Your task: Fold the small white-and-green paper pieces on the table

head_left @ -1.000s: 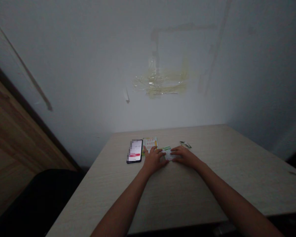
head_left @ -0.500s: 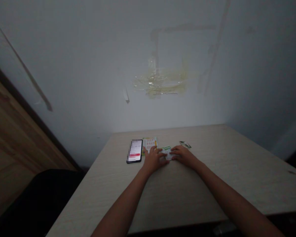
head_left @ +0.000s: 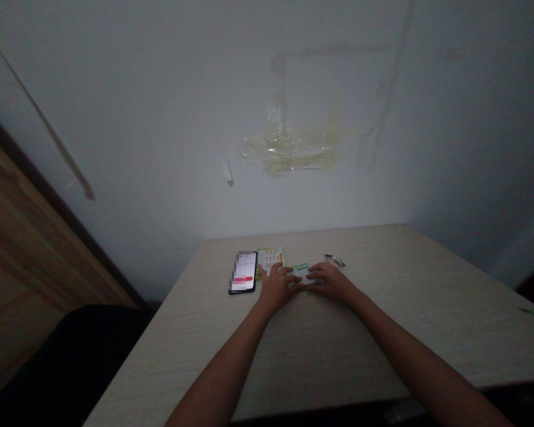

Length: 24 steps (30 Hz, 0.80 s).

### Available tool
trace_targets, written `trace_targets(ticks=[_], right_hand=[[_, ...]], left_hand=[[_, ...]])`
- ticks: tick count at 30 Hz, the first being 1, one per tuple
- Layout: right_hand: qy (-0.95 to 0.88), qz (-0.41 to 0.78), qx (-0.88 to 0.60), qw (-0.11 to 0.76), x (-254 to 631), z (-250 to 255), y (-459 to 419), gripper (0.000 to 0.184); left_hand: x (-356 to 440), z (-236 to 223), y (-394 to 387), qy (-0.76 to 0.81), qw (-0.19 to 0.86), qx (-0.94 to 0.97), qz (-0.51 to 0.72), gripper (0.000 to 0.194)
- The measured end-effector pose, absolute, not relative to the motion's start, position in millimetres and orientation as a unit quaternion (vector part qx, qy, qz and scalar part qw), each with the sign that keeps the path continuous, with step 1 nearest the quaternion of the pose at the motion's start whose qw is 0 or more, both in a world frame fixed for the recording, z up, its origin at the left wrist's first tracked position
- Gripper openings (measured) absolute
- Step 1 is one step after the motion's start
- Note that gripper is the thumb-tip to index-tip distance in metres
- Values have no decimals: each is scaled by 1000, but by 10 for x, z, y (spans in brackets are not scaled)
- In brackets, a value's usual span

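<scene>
Paper (head_left: 301,270) with green print along its far edge lies on the pale bench (head_left: 315,344), between the two hands; twelve o'clock points from it to the wall (head_left: 160,148). From the side of nine o'clock, the left hand (head_left: 277,287) reaches it, with the fingers moderately spread and their tips on the paper. From the side of three o'clock, the right hand (head_left: 333,281) touches it too, its fingers bent and rather close together. I cannot tell if either hand pinches the paper or only presses it, because the picture is dark and the fingertips are small.

At ten o'clock from the paper there is a printed leaflet (head_left: 270,257), partly covered by the left hand. At nine o'clock, beyond this hand, a phone (head_left: 244,274) lies flat with its screen lit, showing a red bar. At two o'clock, just beside the right hand, lies a small scrap (head_left: 335,260), light with dark edges. On the wall, at twelve o'clock, some shiny yellowish tape (head_left: 293,148) is stuck.
</scene>
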State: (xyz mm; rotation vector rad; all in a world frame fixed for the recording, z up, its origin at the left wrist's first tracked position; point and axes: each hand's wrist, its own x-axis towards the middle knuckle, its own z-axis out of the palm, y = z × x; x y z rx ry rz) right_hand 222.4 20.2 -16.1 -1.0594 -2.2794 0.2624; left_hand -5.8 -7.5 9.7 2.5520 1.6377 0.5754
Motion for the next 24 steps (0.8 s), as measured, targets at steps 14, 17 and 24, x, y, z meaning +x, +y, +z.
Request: trace_targets(ticks=[14, 17, 24], right_hand=[[-854, 105, -401, 314, 2208, -161, 192, 21], [-854, 96, -400, 317, 2203, -165, 189, 19], [-860, 105, -392, 308, 2187, -136, 205, 25]], left_hand=[[-28, -5, -37, 532, 6, 821, 206, 27], [-20, -11, -41, 532, 0, 820, 212, 28], [-17, -13, -55, 522, -8, 826, 212, 28]])
